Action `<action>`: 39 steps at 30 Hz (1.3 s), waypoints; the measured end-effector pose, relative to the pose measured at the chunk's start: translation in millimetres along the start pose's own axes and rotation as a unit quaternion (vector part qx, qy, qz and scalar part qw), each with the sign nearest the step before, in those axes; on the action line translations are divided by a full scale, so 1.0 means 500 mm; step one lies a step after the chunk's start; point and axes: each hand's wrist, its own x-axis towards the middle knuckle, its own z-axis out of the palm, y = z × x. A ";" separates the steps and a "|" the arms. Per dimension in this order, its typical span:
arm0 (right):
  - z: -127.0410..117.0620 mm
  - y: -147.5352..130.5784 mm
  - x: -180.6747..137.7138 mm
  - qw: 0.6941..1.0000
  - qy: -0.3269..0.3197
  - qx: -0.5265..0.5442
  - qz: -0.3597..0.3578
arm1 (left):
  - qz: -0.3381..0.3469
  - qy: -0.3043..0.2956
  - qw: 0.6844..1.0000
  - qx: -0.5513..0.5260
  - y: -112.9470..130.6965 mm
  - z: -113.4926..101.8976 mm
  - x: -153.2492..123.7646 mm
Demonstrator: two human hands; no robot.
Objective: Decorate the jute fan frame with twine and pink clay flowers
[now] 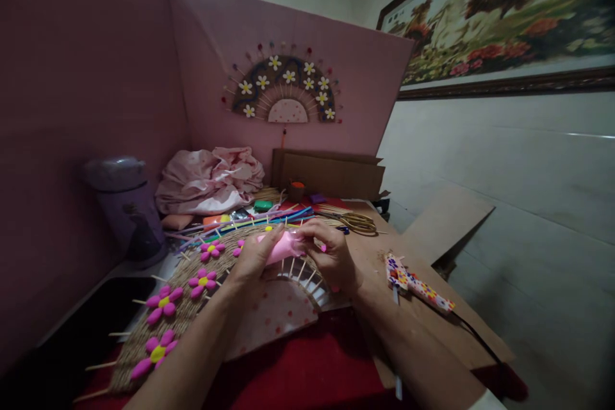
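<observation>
My left hand point(250, 262) is closed around a soft pink packet of modelling clay point(282, 247), its plastic wrap shiny. At the packet's right end, the fingers of my right hand point(334, 256) are pinched together, with a small bit of pink point(323, 248) showing among them. Beneath both hands lies a half-round fan wrapped in twine point(192, 317), with thin sticks poking out around its edge. Pink flowers with yellow centres point(164, 302) sit on the twine. A half-circle of red-spotted pale fabric point(273, 314) forms the fan's inner part, partly covered by my left forearm.
On the right, a flower-patterned glue gun point(418, 285) with a cord lies on cardboard. Gold-handled scissors point(358, 223) rest behind my right hand. A purple tumbler point(129, 211) and crumpled pink cloth point(206, 179) stand at the back left. A finished-looking fan point(283, 73) hangs on the pink panel.
</observation>
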 end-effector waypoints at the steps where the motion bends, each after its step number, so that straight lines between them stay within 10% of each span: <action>1: 0.000 -0.001 -0.001 1.000 0.001 0.005 -0.001 | 0.004 -0.002 1.000 0.014 0.000 -0.001 0.001; 27: 0.012 0.019 -0.005 0.993 -0.051 0.080 0.066 | 0.137 0.078 0.985 0.075 -0.011 -0.002 0.008; 39: 0.008 0.011 -0.005 0.999 0.007 0.042 -0.023 | 0.102 0.085 0.990 0.040 -0.004 0.003 0.003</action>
